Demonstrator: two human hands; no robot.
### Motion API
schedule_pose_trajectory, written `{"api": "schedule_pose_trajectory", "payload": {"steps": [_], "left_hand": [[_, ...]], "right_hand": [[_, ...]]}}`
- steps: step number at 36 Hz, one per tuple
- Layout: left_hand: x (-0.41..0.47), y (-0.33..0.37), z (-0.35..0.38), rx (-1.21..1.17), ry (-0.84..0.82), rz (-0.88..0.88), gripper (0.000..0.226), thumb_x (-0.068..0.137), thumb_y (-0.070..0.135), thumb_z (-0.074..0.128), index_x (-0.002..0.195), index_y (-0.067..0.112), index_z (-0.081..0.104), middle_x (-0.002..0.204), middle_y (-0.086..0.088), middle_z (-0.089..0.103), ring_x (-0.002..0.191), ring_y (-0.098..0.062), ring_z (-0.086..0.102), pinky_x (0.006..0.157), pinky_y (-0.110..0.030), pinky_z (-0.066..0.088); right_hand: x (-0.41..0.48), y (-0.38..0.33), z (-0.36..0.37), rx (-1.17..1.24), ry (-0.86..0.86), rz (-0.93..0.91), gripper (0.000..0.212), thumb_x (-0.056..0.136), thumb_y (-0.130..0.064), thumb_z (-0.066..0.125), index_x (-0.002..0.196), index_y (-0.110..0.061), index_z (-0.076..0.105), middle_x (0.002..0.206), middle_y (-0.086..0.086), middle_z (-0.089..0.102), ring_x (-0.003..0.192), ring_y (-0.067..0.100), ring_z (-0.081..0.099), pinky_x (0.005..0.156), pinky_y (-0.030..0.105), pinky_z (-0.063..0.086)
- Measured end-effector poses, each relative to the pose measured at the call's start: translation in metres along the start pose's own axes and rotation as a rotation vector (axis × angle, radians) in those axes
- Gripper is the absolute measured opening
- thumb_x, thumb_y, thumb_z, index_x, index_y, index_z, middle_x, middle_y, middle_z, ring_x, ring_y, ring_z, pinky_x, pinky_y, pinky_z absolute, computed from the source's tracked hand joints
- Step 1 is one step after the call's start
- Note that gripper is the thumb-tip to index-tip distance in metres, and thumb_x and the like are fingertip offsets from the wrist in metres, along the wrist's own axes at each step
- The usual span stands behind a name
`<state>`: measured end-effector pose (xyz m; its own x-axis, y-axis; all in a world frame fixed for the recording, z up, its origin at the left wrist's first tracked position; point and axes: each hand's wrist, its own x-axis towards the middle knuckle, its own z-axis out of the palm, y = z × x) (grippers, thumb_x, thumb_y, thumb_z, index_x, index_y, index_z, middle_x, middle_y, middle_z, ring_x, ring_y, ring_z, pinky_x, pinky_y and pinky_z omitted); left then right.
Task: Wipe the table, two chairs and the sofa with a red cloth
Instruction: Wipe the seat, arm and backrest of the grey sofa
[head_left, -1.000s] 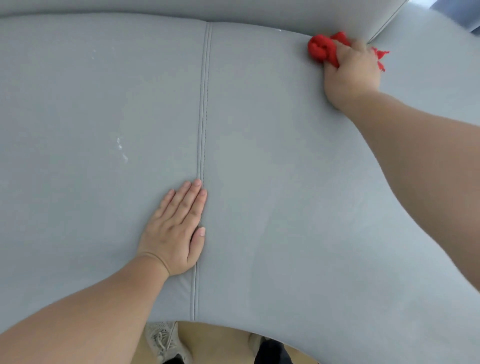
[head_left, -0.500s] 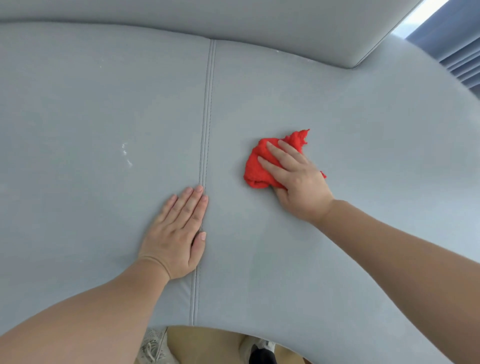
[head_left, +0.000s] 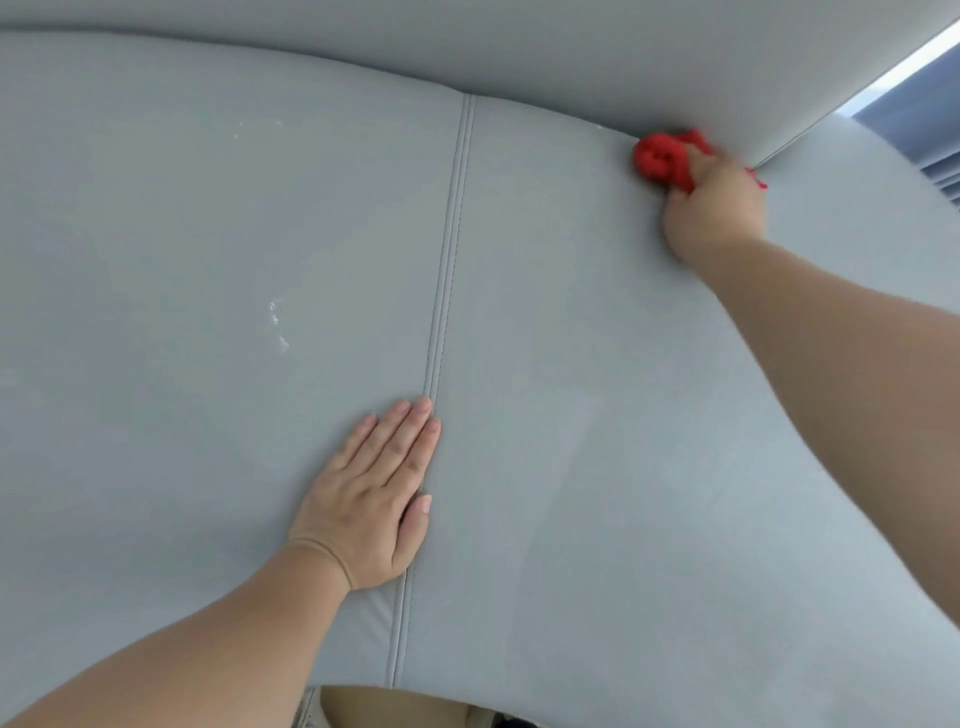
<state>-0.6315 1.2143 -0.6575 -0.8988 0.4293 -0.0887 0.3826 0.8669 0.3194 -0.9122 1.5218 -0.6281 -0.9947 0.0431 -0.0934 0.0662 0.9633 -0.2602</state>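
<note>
The grey sofa seat (head_left: 597, 415) fills the view, with a stitched seam (head_left: 447, 291) running front to back. My left hand (head_left: 371, 499) lies flat on the seat just left of the seam, fingers straight. My right hand (head_left: 714, 208) is stretched to the far right of the seat, where the cushion meets the backrest (head_left: 519, 52). It holds the bunched red cloth (head_left: 660, 158) against the seat; the hand and cloth are blurred and my fingers are hidden under the cloth.
White flecks (head_left: 278, 325) mark the left cushion. A window with a blue curtain (head_left: 919, 119) shows at the top right. A strip of floor (head_left: 405, 706) appears below the seat's front edge.
My right hand has swept the red cloth from the middle of the right cushion back up to the far corner by the backrest. My left hand has stayed in place.
</note>
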Motion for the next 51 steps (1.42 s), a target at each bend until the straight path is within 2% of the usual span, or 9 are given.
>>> {"api": "schedule_pose_trajectory", "payload": {"steps": [6, 15, 19, 22, 26, 32, 38, 42, 51], "left_hand": [[0.000, 0.000, 0.001, -0.022, 0.011, 0.005, 0.066, 0.086, 0.030, 0.036, 0.145, 0.002, 0.027, 0.155, -0.012, 0.025, 0.144, -0.027, 0.022, 0.117, -0.043, 0.018], [0.000, 0.000, 0.001, -0.021, 0.017, 0.007, 0.066, 0.086, 0.029, 0.037, 0.145, 0.002, 0.028, 0.154, -0.013, 0.027, 0.144, -0.027, 0.023, 0.118, -0.042, 0.016], [-0.001, -0.001, 0.000, -0.019, 0.029, 0.015, 0.066, 0.086, 0.029, 0.037, 0.145, 0.002, 0.028, 0.154, -0.013, 0.027, 0.144, -0.027, 0.022, 0.118, -0.042, 0.016], [-0.001, -0.001, 0.000, -0.017, 0.031, 0.018, 0.065, 0.086, 0.029, 0.037, 0.145, 0.001, 0.029, 0.153, -0.014, 0.028, 0.144, -0.027, 0.023, 0.118, -0.042, 0.016], [0.000, 0.000, 0.000, -0.010, 0.033, 0.013, 0.065, 0.085, 0.029, 0.037, 0.145, 0.002, 0.029, 0.153, -0.013, 0.028, 0.144, -0.027, 0.023, 0.118, -0.042, 0.016], [0.000, 0.001, -0.001, -0.008, 0.037, 0.010, 0.066, 0.086, 0.029, 0.037, 0.145, 0.002, 0.028, 0.154, -0.013, 0.027, 0.143, -0.027, 0.024, 0.117, -0.042, 0.017], [0.000, -0.002, 0.002, 0.002, 0.053, 0.019, 0.065, 0.087, 0.029, 0.035, 0.145, 0.001, 0.028, 0.154, -0.013, 0.026, 0.143, -0.028, 0.023, 0.118, -0.043, 0.016], [0.000, -0.001, 0.001, 0.007, 0.050, 0.016, 0.064, 0.087, 0.029, 0.035, 0.144, 0.000, 0.030, 0.153, -0.014, 0.026, 0.143, -0.028, 0.024, 0.117, -0.043, 0.017], [0.000, 0.002, -0.003, 0.041, 0.024, 0.009, 0.065, 0.087, 0.031, 0.035, 0.143, -0.002, 0.034, 0.153, -0.015, 0.027, 0.143, -0.028, 0.023, 0.117, -0.043, 0.016]], "right_hand": [[0.026, -0.012, 0.012, -0.029, 0.040, 0.168, 0.041, 0.096, -0.031, 0.038, 0.128, -0.017, 0.061, 0.133, 0.017, 0.053, 0.120, 0.038, 0.050, 0.102, 0.037, 0.039], [0.047, -0.106, 0.018, 0.005, -0.123, -0.175, 0.043, 0.100, -0.048, 0.038, 0.124, -0.022, 0.063, 0.125, 0.013, 0.063, 0.115, 0.033, 0.057, 0.095, 0.033, 0.042], [0.051, -0.145, 0.031, -0.032, -0.147, -0.276, 0.035, 0.097, -0.029, 0.040, 0.122, -0.020, 0.063, 0.124, 0.013, 0.064, 0.112, 0.033, 0.058, 0.092, 0.034, 0.043], [0.050, -0.134, 0.021, -0.040, -0.193, -0.294, 0.037, 0.094, -0.023, 0.043, 0.127, -0.024, 0.061, 0.127, 0.012, 0.061, 0.116, 0.034, 0.056, 0.095, 0.035, 0.043], [0.047, -0.077, 0.003, -0.004, -0.189, -0.233, 0.038, 0.093, -0.039, 0.044, 0.128, -0.040, 0.058, 0.132, 0.000, 0.061, 0.121, 0.025, 0.055, 0.102, 0.032, 0.044], [0.035, -0.066, 0.010, 0.053, -0.088, -0.176, 0.035, 0.096, -0.037, 0.043, 0.125, -0.032, 0.062, 0.133, 0.003, 0.059, 0.122, 0.028, 0.052, 0.098, 0.029, 0.039], [-0.015, -0.084, 0.027, 0.084, -0.133, -0.510, 0.050, 0.082, -0.023, 0.039, 0.126, -0.024, 0.063, 0.136, 0.007, 0.054, 0.127, 0.032, 0.047, 0.109, 0.040, 0.034], [-0.066, -0.080, 0.034, 0.071, -0.153, -0.609, 0.055, 0.080, -0.022, 0.039, 0.127, -0.007, 0.062, 0.137, 0.022, 0.052, 0.129, 0.046, 0.043, 0.112, 0.052, 0.029], [-0.132, -0.066, 0.036, 0.067, -0.165, -0.692, 0.051, 0.081, -0.017, 0.041, 0.126, -0.005, 0.063, 0.135, 0.023, 0.053, 0.127, 0.048, 0.046, 0.109, 0.054, 0.031]]}}
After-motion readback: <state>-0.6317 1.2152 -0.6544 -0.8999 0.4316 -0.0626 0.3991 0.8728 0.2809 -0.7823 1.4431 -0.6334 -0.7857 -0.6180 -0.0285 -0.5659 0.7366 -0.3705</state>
